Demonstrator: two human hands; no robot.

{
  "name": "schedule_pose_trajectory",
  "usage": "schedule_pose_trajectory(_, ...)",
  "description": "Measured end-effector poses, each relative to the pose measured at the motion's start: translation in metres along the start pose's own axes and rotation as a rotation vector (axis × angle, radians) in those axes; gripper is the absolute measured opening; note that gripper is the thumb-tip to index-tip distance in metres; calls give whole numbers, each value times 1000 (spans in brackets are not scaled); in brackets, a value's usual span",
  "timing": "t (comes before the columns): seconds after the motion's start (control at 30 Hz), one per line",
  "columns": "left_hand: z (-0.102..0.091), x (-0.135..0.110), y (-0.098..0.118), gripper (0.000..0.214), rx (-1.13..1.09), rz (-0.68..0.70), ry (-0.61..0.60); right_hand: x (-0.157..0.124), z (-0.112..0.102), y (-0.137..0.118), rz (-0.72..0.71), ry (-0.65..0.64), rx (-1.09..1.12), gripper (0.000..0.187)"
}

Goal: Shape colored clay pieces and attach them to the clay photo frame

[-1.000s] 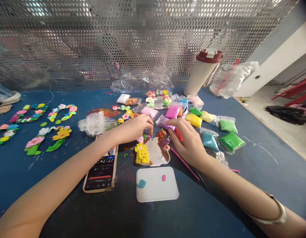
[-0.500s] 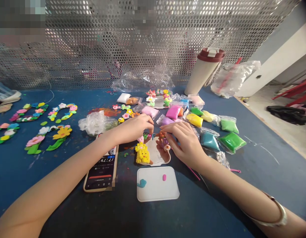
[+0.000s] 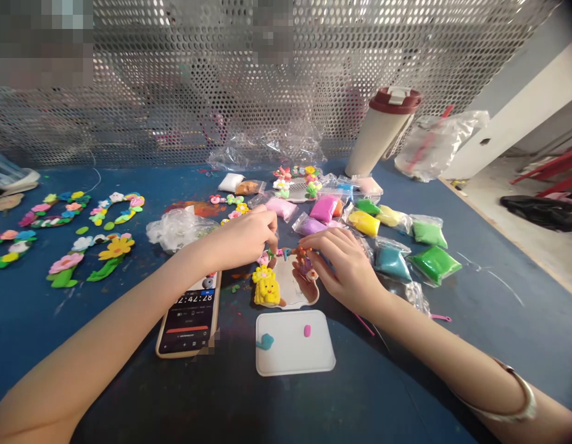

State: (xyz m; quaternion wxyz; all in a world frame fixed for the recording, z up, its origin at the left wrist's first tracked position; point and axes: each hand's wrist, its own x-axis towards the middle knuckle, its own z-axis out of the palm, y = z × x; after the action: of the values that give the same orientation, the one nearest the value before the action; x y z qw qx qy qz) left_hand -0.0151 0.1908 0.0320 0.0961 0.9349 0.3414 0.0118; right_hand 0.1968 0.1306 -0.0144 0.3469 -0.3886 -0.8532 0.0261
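Note:
A small mirror (image 3: 290, 280) with a pale rim lies in front of me, reflecting the fingers. Coloured clay pieces decorate its edge, with a smiling yellow clay figure (image 3: 267, 288) at its lower left. My left hand (image 3: 248, 239) has curled fingers pointing down at the mirror's upper left edge, by small pink, green and blue clay bits; whatever is in the fingertips is too small to name. My right hand (image 3: 344, 262) grips the mirror's upper right edge near orange clay. Closer to me, a white board (image 3: 290, 361) carries blue clay (image 3: 267, 341) and a pink clay piece (image 3: 307, 331).
A phone (image 3: 188, 327) showing a timer lies under my left forearm. Bagged clay (image 3: 436, 265) in several colours spreads behind and right. Decorated clay wreaths (image 3: 116, 246) lie left. A tumbler (image 3: 381, 132) and a plastic bag (image 3: 440, 148) stand before the perforated metal screen (image 3: 197, 92).
My left hand has shifted slightly left and up, its fingertips moving left from the blue clay bit at the mirror's top edge. The right hand stays nearly in place.

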Motion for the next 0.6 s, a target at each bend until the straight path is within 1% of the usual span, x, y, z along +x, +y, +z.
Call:
schedule_pose_trajectory(0.17, -12, -13, 12, 28, 64, -99, -84, -2, 1, -1, -27, -31, -41, 17)
schedule_pose_trajectory(0.3, -15, -19, 19, 22, 90, -176, -147, -3, 2, -2, -39, -41, -53, 20)
schedule_pose_trajectory(0.47, -15, -17, 24, 24, 111, -180, -214, -3, 3, -2, -38, -56, -61, 21)
schedule_pose_trajectory(0.6, -13, -15, 25, 28, 134, -165, -233, -3, 3, -2, -41, -72, -59, 21)
